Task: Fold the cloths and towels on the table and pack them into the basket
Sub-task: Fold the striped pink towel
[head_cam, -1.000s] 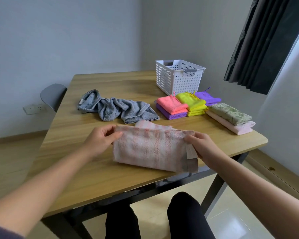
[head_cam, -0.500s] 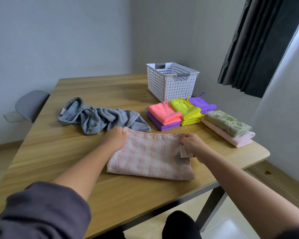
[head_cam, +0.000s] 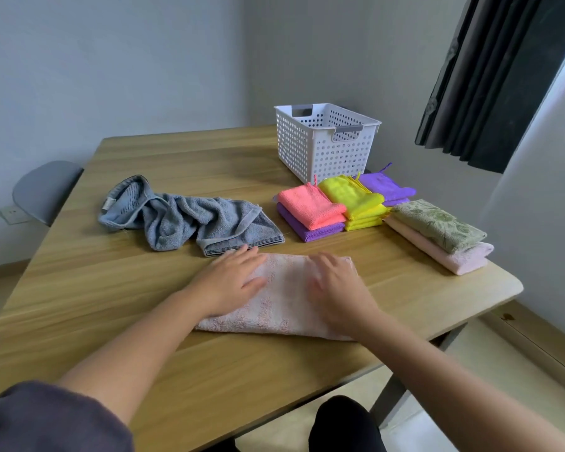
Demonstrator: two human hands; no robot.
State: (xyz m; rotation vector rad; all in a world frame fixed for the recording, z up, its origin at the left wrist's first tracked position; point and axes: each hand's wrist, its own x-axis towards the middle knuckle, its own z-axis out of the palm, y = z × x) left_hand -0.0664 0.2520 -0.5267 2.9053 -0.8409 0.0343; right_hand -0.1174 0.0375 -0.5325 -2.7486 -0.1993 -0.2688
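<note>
While both flat hands, left (head_cam: 229, 285) and right (head_cam: 336, 288), press the pink towel (head_cam: 284, 301) at near centre, the grey towel (head_cam: 190, 220) lies rumpled beyond.

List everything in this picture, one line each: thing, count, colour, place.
basket: one, white, table's far side
crumpled towel: one, grey, centre-left
pink towel: one, pink, near edge
coral cloth: one, coral, atop purple cloth, before basket
yellow cloths: several, yellow, right of coral
purple pile: unclear, purple, beside yellow
green towel: one, green, atop pale towel, right edge
table: one, wood
chair: one, grey, far left
curtain: one, dark, upper right
left hand, right hand: flat on pink towel
</note>
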